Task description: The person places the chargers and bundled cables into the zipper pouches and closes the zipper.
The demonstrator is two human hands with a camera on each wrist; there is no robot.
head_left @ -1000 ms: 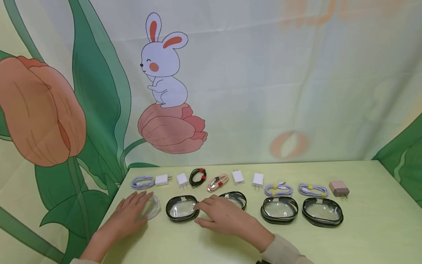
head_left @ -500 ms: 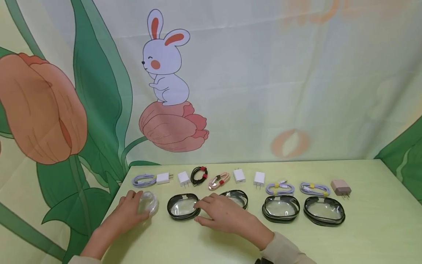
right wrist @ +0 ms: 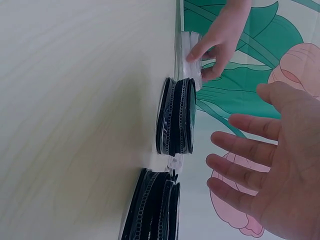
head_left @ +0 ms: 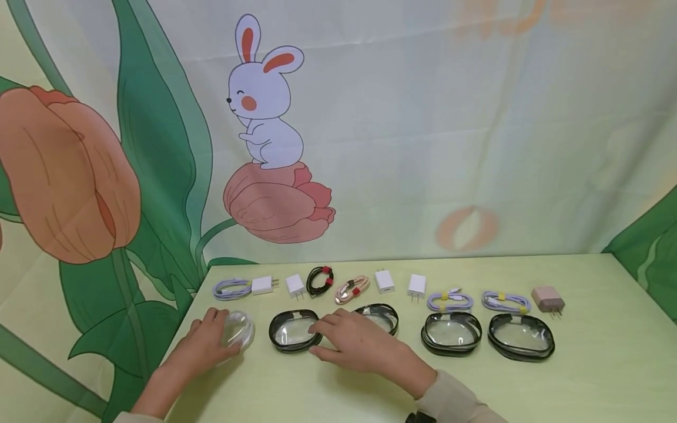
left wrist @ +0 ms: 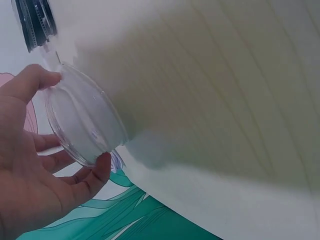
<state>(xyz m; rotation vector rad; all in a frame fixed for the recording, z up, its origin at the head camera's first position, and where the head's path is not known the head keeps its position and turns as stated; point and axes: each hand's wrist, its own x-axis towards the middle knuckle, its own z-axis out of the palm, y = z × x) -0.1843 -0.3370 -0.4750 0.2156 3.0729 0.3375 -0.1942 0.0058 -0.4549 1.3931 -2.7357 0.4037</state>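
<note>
My left hand (head_left: 198,342) holds a clear, pale-edged oval zip case (head_left: 242,329) at the left of the row. In the left wrist view, the thumb sits at one end of this case (left wrist: 82,120) and a fingertip at the other. My right hand (head_left: 359,343) hovers with fingers spread, nothing in them. In the head view its fingertips overlap the edge of a clear zip case with black trim (head_left: 294,331). Behind that hand, a second black-trimmed case (head_left: 382,317) is partly hidden. The right wrist view shows the right palm (right wrist: 292,165) apart from both cases.
Two more black-trimmed cases (head_left: 451,333) stand to the right. Along the back lie purple cables (head_left: 449,301), a black cable (head_left: 319,281), a pink cable (head_left: 351,289), several white charger plugs (head_left: 416,285) and a pink plug (head_left: 548,298). A printed curtain (head_left: 396,147) hangs behind the table.
My left hand has gone from lying spread over the pale-edged case to gripping it by its edges; the case has shifted slightly left. The right hand has barely moved.
</note>
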